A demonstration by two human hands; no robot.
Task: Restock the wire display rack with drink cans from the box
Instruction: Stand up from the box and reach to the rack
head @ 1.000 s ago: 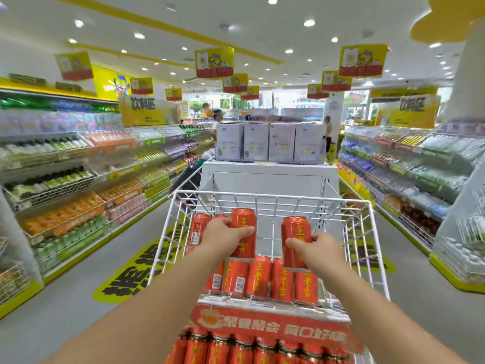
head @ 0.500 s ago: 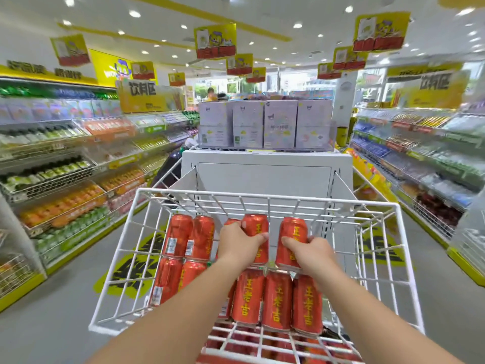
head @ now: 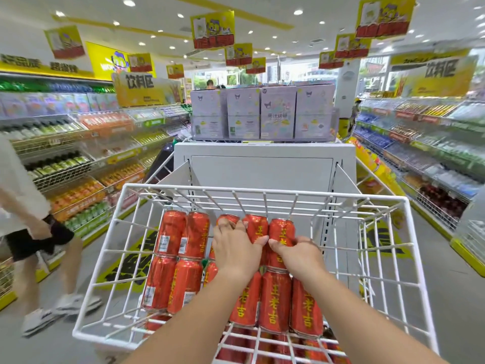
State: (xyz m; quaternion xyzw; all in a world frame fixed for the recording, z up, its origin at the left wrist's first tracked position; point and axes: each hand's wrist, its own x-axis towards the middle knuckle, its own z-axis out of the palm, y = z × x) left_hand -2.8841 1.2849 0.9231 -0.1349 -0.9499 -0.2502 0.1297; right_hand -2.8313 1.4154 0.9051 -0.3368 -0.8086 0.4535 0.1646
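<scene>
left hand gripping red drink can | right hand gripping red drink can | far row, white wire rack basket

Both bare forearms are reaching forward from the near edge toward the far middle of the scene, converging as they go. The left hand is lying palm down, wrist slightly bent, fingers spreading and curling over a can top, thumb pointing right. The right hand is sitting just right of it, palm down, fingers curling downward around a can, thumb pointing left. The two thumb tips are almost touching. Whether either grip is fully closing cannot be told.
</scene>
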